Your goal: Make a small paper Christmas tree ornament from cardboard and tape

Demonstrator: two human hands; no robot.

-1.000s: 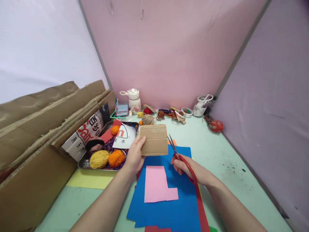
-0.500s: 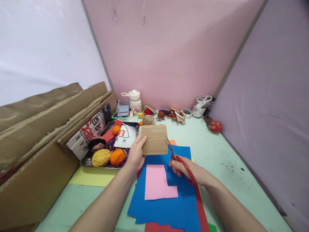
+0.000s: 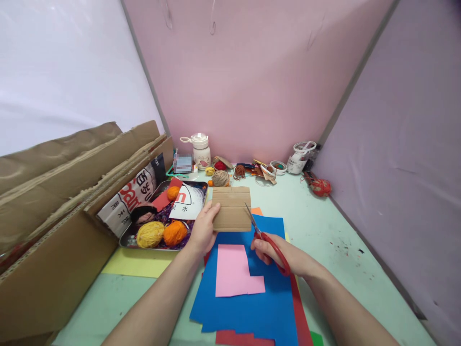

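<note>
Cardboard piece (image 3: 232, 214) is held up in the middle; make it the middle of a clock, with twelve pointing away from the person. At eight o'clock, the left hand (image 3: 203, 231) pinches its edge, thumb in front and the other fingers mostly hidden behind. Only that side is held, so a push on the far side could make the piece twist or slip out. Its stiff ridges could also make it bend the wrong way.

At four o'clock, the right hand (image 3: 292, 253) has its fingers curled around the red scissors (image 3: 273, 246). The blades look close together, and their tip crosses over the piece's right edge; I cannot tell if they touch. If the scissors slid left, they could poke the thumb.

Now the things around. Big cardboard sheets (image 3: 68, 254) lean at nine. Next, also at nine, is a metal tray (image 3: 158, 249) with a yellow yarn ball (image 3: 150, 234) and an orange yarn ball (image 3: 175, 233). It is close to the left arm, which could bump it. At eleven are a white bottle (image 3: 202, 157) and a tan yarn ball (image 3: 220, 179). At six, a pink sheet (image 3: 232, 270) lies on a blue sheet (image 3: 248, 315); a low snip could catch them. A white labelled container (image 3: 296, 166) stands at two.
</note>
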